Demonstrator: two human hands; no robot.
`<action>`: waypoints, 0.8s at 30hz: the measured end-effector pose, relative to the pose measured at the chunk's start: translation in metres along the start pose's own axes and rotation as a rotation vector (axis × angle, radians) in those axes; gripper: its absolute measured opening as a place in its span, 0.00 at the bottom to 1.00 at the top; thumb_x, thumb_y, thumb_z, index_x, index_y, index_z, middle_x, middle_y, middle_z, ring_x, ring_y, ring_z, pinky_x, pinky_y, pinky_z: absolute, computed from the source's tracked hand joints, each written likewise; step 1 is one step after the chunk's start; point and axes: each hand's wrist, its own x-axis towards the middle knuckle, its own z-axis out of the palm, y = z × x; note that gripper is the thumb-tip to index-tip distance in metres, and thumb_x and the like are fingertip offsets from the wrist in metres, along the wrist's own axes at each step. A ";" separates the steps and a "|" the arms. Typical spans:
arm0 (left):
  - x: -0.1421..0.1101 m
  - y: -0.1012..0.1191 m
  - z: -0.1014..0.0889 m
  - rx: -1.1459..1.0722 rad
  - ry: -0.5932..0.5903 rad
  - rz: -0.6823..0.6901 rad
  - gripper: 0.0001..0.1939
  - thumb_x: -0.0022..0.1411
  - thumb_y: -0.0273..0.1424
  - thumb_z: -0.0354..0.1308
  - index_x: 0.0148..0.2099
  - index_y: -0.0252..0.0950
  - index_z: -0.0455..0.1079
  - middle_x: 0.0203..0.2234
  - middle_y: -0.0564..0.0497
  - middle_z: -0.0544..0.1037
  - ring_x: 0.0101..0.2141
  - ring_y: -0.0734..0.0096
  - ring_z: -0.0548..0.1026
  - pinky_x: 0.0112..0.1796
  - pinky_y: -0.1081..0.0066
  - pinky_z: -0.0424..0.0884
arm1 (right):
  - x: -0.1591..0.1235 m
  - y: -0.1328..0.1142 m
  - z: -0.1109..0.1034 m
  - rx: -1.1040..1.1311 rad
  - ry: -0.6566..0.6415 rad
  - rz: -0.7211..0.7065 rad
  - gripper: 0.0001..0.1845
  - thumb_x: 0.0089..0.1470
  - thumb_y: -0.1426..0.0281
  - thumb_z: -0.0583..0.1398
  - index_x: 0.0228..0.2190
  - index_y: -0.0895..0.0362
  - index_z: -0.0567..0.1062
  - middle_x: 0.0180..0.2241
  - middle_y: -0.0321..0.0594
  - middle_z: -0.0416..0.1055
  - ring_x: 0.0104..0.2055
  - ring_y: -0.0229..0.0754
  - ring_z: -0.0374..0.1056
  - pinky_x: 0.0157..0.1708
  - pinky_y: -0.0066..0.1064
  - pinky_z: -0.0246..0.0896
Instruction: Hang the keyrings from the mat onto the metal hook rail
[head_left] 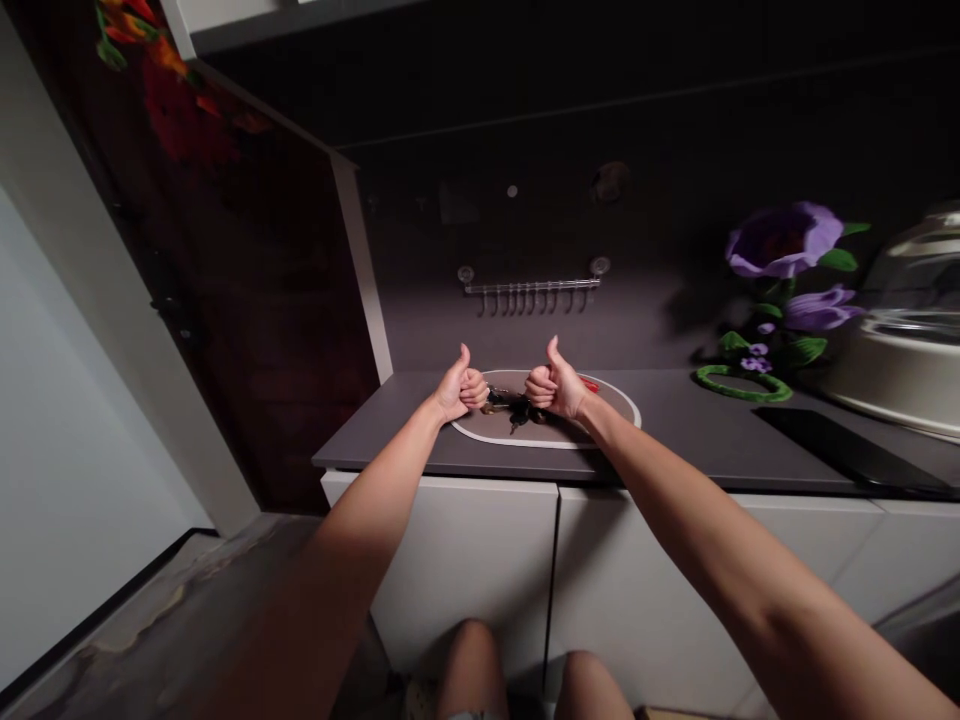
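Both arms reach forward over the counter with thumbs pointing up. My left hand (459, 388) is a fist with its thumb raised, and nothing shows in its fingers. Facing it, my right hand (556, 385) makes the same closed shape, also with nothing visible in it. Behind and between the two lies what looks like a bunch of keys (519, 410), dark and brassy, partly covered by the hands. It rests on an oval brown mat (547, 438) with a white rim. A small red item (590, 385) peeks out beside my right hand; its kind is unclear.
The grey counter (675, 440) has white cabinet doors (465, 540) below. On the wall hangs a clear hook rail (532, 287). To the right stand purple artificial flowers (787, 240), a flat black object (847, 450) and a cream, clear-topped appliance (900, 360). A dark door (247, 300) is left.
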 end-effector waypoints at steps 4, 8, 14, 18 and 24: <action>0.002 -0.022 -0.010 -0.003 0.073 -0.088 0.34 0.48 0.62 0.36 0.12 0.37 0.42 0.05 0.58 0.44 0.10 0.84 0.46 0.14 0.76 0.42 | -0.011 0.014 -0.008 0.034 0.130 -0.045 0.35 0.41 0.37 0.32 0.09 0.55 0.44 0.08 0.29 0.37 0.12 0.29 0.36 0.12 0.23 0.35; 0.001 -0.027 -0.011 0.077 0.143 -0.098 0.33 0.47 0.63 0.36 0.13 0.37 0.41 0.06 0.58 0.45 0.10 0.83 0.46 0.14 0.76 0.43 | -0.018 0.015 -0.004 -0.062 0.260 -0.023 0.35 0.40 0.36 0.30 0.10 0.55 0.44 0.09 0.29 0.38 0.13 0.29 0.35 0.13 0.24 0.36; 0.002 -0.014 -0.010 0.190 0.160 -0.055 0.33 0.47 0.63 0.35 0.14 0.38 0.41 0.07 0.59 0.44 0.11 0.83 0.45 0.15 0.75 0.41 | -0.010 0.006 0.001 -0.116 0.269 -0.013 0.34 0.43 0.37 0.34 0.11 0.55 0.46 0.09 0.28 0.38 0.13 0.30 0.35 0.14 0.24 0.35; 0.006 0.002 -0.016 0.335 0.244 0.043 0.29 0.50 0.56 0.48 0.17 0.36 0.49 0.08 0.60 0.47 0.12 0.84 0.44 0.16 0.75 0.42 | 0.006 -0.001 0.004 -0.213 0.288 -0.075 0.31 0.48 0.43 0.45 0.15 0.56 0.57 0.10 0.26 0.41 0.13 0.28 0.36 0.14 0.23 0.34; 0.017 0.015 -0.030 0.824 0.338 0.222 0.16 0.48 0.42 0.58 0.25 0.32 0.64 0.16 0.57 0.64 0.19 0.81 0.59 0.23 0.76 0.55 | 0.040 0.000 0.004 -0.552 0.466 -0.108 0.15 0.49 0.59 0.56 0.24 0.60 0.66 0.14 0.31 0.60 0.15 0.29 0.53 0.17 0.22 0.47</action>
